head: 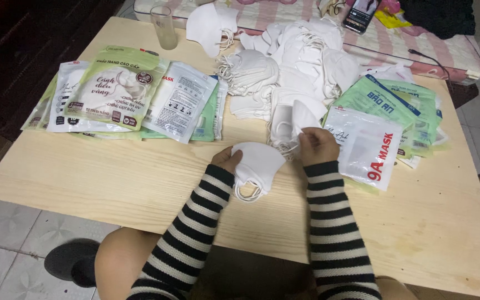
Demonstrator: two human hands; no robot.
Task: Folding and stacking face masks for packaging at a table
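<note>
**Op:** Scanning from nine o'clock: a fan of packets lies flat on the table, green ones and white ones overlapping. At about eleven o'clock behind them stands a clear glass, upright, near the far edge.

**Desk:** And the hands?

**Op:** Both are at centre, sleeves striped black and white. My left hand is closed on the left edge of a white mask; fingers are pinched together on it. That mask sits just above the table, its ear loops hanging toward six o'clock.

**Desk:** Right one?

**Op:** My right hand is at three o'clock of that mask, just beside it. Its fingers are curled shut on a second mask at the near edge of the pile. I cannot tell whether it also touches the first mask.

**Desk:** The pile?

**Op:** Loose white masks heaped at twelve o'clock of the hands, running to the table's far side, loops tangled.

**Desk:** Further right?

**Op:** More packets at two to three o'clock, a white one on top, green ones under it. A phone lies on the striped bedding beyond the table at one o'clock.
</note>
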